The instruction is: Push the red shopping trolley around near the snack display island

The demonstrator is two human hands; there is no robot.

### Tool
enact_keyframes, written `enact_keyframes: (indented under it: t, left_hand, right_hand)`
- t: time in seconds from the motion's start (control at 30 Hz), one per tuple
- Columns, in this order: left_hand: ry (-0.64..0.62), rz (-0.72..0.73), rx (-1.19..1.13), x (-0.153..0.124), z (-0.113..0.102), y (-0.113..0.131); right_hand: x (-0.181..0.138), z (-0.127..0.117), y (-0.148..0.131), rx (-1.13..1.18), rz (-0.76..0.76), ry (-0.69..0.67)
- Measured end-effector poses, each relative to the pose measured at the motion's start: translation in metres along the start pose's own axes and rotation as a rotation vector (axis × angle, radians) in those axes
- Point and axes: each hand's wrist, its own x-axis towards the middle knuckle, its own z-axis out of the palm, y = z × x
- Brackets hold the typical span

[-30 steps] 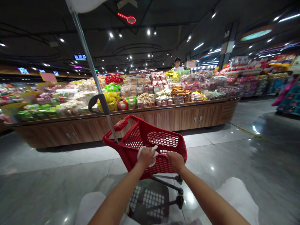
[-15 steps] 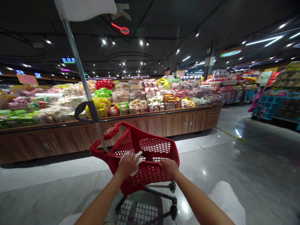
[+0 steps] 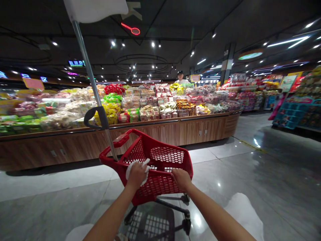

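A red plastic shopping cart (image 3: 160,189) stands side-on in front of me, its basket walls full of holes. My left hand (image 3: 136,174) is closed on a crumpled white cloth (image 3: 146,167) and presses it on the cart's near rim. My right hand (image 3: 181,179) grips the same rim farther right, with its fingers curled over the edge. At the left end of the cart is its red handle (image 3: 120,140). A metal pole (image 3: 86,63) with a dark grey loop grip (image 3: 96,117) rises from that end and carries a white panel (image 3: 96,10) at the top.
Behind the cart runs a long wood-panelled display counter (image 3: 155,132) heaped with packaged food. A person (image 3: 182,80) stands beyond it. Blue racks (image 3: 291,112) stand at the right. Grey glossy floor (image 3: 240,174) spreads between.
My left hand has slid slightly left along the rim with the cloth. My right hand keeps its hold on the cart. The whole view has shifted a little.
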Motion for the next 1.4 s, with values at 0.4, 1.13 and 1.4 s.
enact_keyframes:
  t: [0.4, 1.13, 1.4]
  left_hand:
    - [-0.148, 0.132, -0.117, 0.013, 0.024, 0.088]
    - [-0.304, 0.084, -0.019, 0.013, 0.004, 0.020]
    - [-0.287, 0.148, -0.070, 0.024, 0.021, 0.073]
  right_hand:
    - [-0.004, 0.004, 0.007, 0.019, -0.056, -0.012]
    - [0.000, 0.003, 0.003, 0.042, -0.026, 0.022]
    - [-0.003, -0.001, 0.007, 0.053, -0.055, -0.002]
